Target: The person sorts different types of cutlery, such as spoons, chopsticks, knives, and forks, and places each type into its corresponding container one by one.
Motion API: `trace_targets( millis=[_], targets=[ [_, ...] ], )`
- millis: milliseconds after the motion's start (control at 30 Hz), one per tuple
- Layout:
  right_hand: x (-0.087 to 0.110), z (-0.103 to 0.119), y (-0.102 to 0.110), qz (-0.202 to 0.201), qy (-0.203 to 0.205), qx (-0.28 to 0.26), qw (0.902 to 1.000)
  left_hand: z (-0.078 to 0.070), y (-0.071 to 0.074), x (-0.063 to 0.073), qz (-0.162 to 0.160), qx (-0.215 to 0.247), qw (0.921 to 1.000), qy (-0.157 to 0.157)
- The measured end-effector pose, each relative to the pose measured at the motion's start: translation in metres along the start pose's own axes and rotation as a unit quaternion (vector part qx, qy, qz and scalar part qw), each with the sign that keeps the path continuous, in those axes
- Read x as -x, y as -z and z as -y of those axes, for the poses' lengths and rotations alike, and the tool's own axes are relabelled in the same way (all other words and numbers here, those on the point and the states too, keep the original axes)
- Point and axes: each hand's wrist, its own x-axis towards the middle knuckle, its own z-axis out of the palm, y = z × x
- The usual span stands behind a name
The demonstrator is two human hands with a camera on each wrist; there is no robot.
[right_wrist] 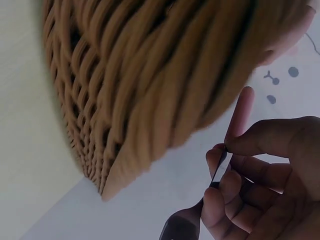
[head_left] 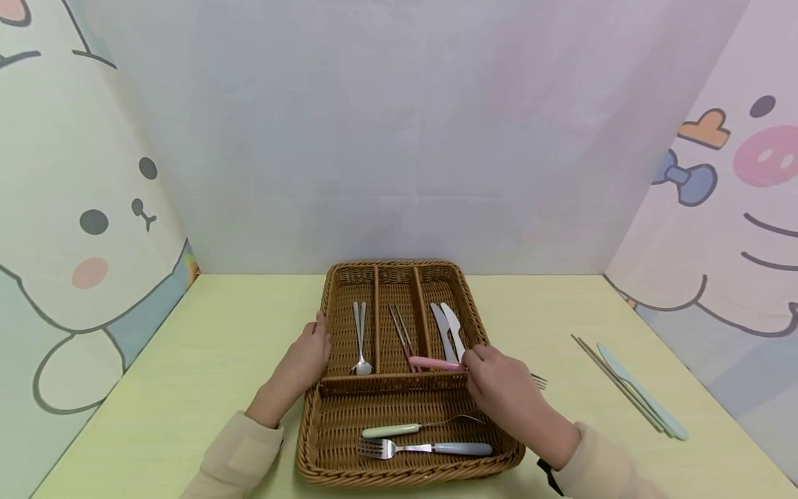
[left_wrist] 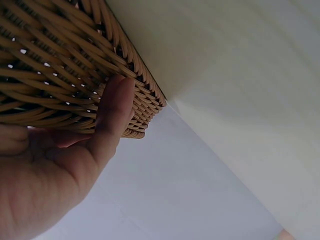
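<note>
A brown wicker cutlery basket (head_left: 411,478) with compartments sits in the middle of the table. My left hand (head_left: 304,359) grips its left rim; in the left wrist view, the thumb (left_wrist: 116,107) lies against the woven outer wall. Above the right rim, my right hand (head_left: 508,391) pinches a fork with a pink handle (head_left: 433,363). The handle points left over the basket, and the tines (head_left: 539,381) stick out to the right behind the hand. The right wrist view shows the fork's metal neck (right_wrist: 220,172) between thumb and fingers.
Back compartments hold spoons (head_left: 361,366), chopsticks (head_left: 402,329) and knives (head_left: 444,333), left to right. A green-handled utensil (head_left: 391,430) and a blue-handled fork (head_left: 461,449) lie in the front one. Right of the basket are more chopsticks (head_left: 617,381) and a pale blue knife (head_left: 648,398).
</note>
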Motion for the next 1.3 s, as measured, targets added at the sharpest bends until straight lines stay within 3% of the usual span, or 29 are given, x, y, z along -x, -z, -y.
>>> trace_targets(
  millis=[567,900,1300],
  targets=[
    [0.011,0.046,-0.001,0.067,0.043,-0.029,0.9964,0.001,0.0,0.001,0.008,0.004,0.9999,0.006],
    [0.015,0.056,-0.011,0.104,0.069,-0.064,0.9901,0.001,-0.001,0.001,0.006,0.004,1.0,0.004],
    [0.014,0.062,-0.02,0.179,0.059,-0.115,0.9754,0.0,0.0,0.001,0.007,0.004,1.0,0.004]
  ],
)
